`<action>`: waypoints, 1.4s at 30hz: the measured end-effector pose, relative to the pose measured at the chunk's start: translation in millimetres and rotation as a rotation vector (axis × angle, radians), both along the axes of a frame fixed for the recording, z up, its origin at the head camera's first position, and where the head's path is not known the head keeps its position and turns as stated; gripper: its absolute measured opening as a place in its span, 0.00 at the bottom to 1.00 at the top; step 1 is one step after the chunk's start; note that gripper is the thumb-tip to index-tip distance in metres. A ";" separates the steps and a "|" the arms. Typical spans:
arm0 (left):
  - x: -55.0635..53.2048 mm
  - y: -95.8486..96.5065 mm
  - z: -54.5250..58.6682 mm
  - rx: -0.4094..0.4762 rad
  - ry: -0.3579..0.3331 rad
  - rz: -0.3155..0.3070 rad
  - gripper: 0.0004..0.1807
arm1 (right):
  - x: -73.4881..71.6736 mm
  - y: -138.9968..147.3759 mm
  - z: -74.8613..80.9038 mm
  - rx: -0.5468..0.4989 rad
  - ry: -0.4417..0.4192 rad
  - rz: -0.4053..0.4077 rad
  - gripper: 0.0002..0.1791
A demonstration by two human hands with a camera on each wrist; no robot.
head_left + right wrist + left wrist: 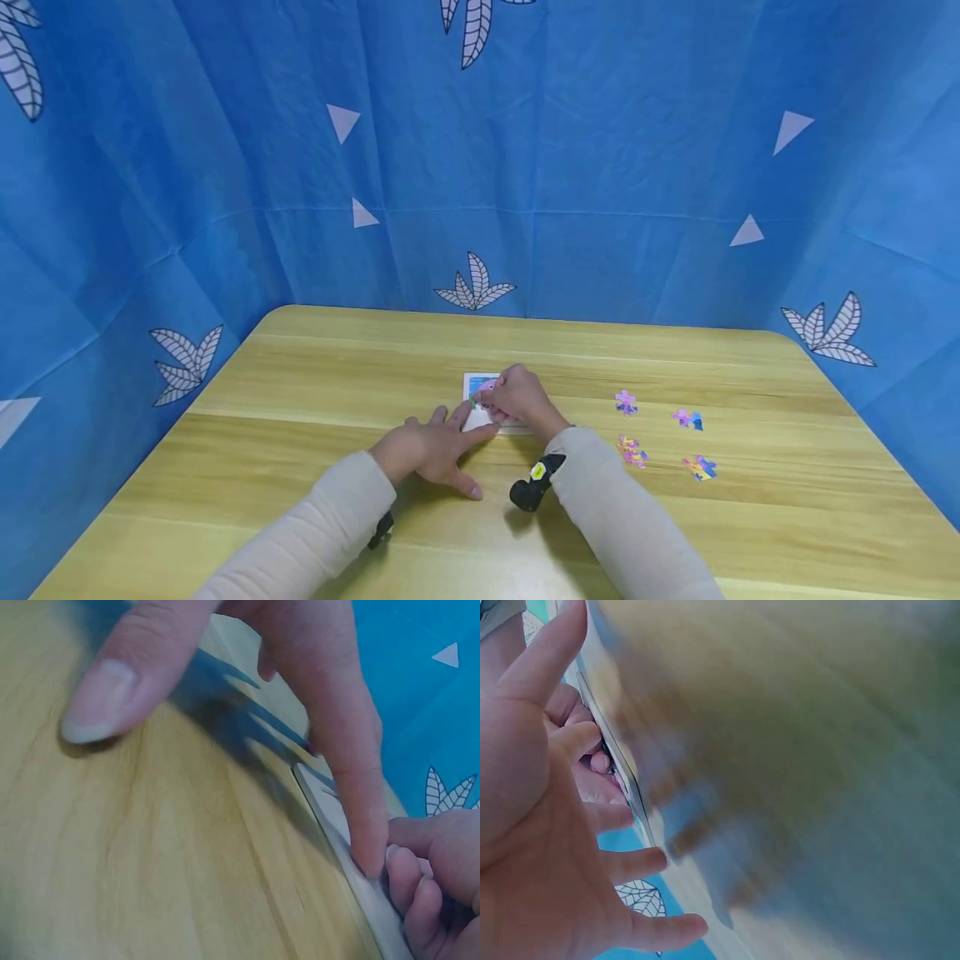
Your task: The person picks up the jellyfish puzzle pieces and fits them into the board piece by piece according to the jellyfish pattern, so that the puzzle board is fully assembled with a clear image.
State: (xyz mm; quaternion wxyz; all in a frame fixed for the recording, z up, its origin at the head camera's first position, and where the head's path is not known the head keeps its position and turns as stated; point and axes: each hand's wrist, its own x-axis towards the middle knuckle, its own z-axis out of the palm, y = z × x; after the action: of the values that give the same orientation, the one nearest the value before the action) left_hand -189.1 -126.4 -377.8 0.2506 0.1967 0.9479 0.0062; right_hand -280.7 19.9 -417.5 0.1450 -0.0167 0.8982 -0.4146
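Observation:
A small puzzle board (467, 385) with a white border and a blue and pink picture lies mid-table. My left hand (438, 450) is spread at its near left edge, index fingertip on the border in the right wrist view, thumb apart over the wood. From the right, my right hand (522, 395) reaches over the board with its fingers (420, 900) curled and bunched close above the surface. It pinches a small puzzle piece at the picture, mostly hidden by the fingers. Both hands cover much of the picture.
To the right of the board lie several loose puzzle pieces, among them a pink and purple one (626, 403), a pink and blue one (687, 419), a yellow and pink one (632, 451) and a multicoloured one (701, 467). A blue curtain (600, 167) hangs behind the wooden table (300, 383).

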 end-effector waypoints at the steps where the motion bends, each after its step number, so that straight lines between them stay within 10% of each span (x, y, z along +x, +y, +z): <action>1: -0.4 0.0 0.3 0.006 0.003 -0.004 0.50 | 0.3 0.1 -0.2 0.001 0.002 0.001 0.18; 42: -3.1 -1.1 0.7 -0.014 0.013 -0.015 0.48 | 3.1 12.1 2.0 -0.184 0.124 -0.046 0.16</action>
State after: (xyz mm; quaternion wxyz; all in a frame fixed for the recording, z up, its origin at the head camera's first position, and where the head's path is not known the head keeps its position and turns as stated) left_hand -192.2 -127.5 -377.1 0.2461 0.2023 0.9479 -0.0037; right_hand -277.7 31.9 -415.6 0.0775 -0.0347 0.8638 -0.4966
